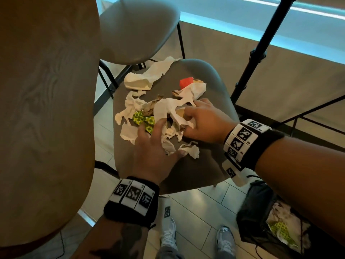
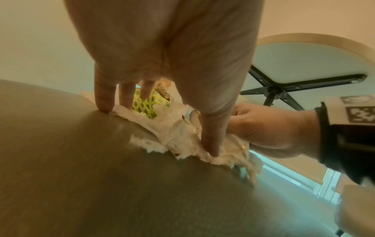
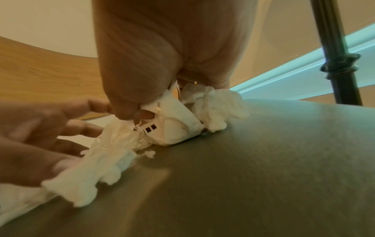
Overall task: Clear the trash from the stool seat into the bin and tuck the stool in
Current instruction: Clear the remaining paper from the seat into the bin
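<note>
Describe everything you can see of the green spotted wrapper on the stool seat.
The green spotted wrapper is a crumpled yellow-green piece with darker green dots, thin like paper or film. It lies on the grey stool seat, at the left of the tissue pile, partly buried among white scraps. The left hand has its fingertips on its near end.

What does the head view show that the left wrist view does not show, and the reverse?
Only the head view shows the bin on the floor with trash already inside, the red scrap at the far side of the stool seat, and a second stool beyond. Only the left wrist view shows the underside of the round table with its black cross bracket. Both show the left hand spread on the white paper trash, the green dotted wrapper, and the right hand gripping paper.
</note>
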